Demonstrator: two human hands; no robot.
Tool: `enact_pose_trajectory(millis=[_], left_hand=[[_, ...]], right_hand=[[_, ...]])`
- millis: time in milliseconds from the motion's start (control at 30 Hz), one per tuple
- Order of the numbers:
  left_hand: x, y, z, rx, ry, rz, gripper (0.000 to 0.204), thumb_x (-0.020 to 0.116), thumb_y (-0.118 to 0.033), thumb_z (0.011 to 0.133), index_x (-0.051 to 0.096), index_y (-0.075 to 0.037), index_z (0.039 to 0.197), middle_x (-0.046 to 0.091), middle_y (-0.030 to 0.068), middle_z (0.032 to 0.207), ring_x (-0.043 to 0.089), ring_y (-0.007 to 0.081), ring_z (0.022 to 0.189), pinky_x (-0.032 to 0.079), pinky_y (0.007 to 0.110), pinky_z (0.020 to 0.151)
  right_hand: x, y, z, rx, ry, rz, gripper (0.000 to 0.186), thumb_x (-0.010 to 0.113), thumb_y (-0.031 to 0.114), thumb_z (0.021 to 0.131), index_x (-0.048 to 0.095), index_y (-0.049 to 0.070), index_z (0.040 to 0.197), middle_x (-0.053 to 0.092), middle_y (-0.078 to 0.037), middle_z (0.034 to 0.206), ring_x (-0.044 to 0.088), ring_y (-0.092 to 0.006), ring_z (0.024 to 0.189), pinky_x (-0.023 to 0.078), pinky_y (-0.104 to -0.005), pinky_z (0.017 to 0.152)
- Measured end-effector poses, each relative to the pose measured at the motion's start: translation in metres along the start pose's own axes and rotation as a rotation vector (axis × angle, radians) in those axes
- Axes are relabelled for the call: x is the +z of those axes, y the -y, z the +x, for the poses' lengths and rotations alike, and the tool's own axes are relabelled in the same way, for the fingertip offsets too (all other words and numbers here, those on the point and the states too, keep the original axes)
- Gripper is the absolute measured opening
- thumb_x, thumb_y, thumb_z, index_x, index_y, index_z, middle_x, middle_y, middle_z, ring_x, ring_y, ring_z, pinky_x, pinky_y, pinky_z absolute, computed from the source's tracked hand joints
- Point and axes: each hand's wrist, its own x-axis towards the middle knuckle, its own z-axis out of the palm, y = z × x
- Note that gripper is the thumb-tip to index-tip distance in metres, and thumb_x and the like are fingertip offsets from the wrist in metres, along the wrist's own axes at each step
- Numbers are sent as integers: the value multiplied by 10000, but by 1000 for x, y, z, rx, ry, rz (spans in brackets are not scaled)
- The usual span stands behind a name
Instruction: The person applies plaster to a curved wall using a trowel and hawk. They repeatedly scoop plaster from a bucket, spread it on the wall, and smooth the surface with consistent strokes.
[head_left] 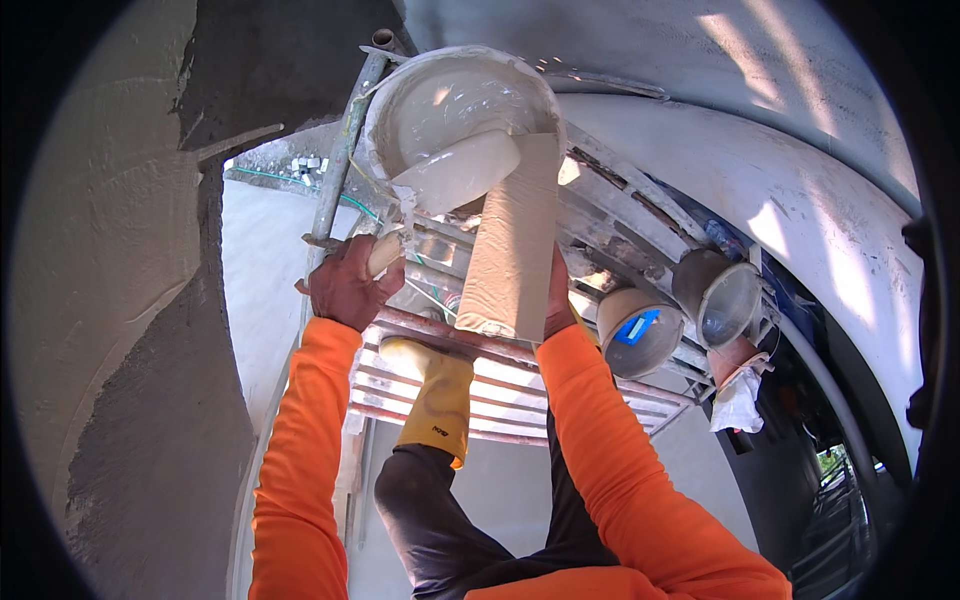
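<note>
My left hand [352, 285] is closed round the pale handle of a trowel [455, 172]. Its rounded blade, coated in wet plaster, lies across the near rim of a large bucket [405, 95]. Wet grey-white plaster lines the bucket. In my right hand [559, 295] is a long rectangular plastering float [512, 250], tilted with its far end over the bucket's rim. A smooth layer of plaster covers its face. The trowel's tip touches or overlaps the float's far left corner. Most of my right fingers are hidden behind the float.
Under me is a scaffold of metal bars [480, 402], with a pole [345, 150] beside the bucket. Two smaller buckets [648, 355] [718, 300] stand at the right, one holding a blue item. A partly plastered wall [110, 250] rises at the left. My yellow boot [440, 395] rests on the bars.
</note>
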Motion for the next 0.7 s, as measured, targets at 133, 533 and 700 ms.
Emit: enact_pose_trajectory(millis=[133, 533, 700], left_hand=[[10, 0, -20, 59, 20, 120, 428, 740, -350, 886, 626, -78, 1197, 686, 173, 1021, 688, 388, 817, 561, 498, 683], [48, 46, -27, 159, -55, 372, 377, 686, -56, 906, 580, -79, 1267, 674, 166, 1168, 698, 365, 788, 546, 513, 624], [52, 67, -13, 251, -267, 387, 457, 660, -42, 875, 544, -55, 1317, 652, 192, 1184, 691, 408, 766, 544, 530, 634]], right_hand=[[9, -27, 8, 31, 153, 41, 344, 547, 342, 1054, 651, 52, 1207, 701, -33, 1040, 695, -175, 948, 591, -316, 847], [12, -26, -17, -160, 87, -34, 384, 554, 365, 1054, 613, 68, 1290, 685, -59, 1126, 686, -206, 1021, 590, -349, 883], [13, -12, -13, -185, 89, -23, 397, 555, 373, 1053, 603, 74, 1310, 679, -66, 1149, 683, -214, 1039, 589, -358, 891]])
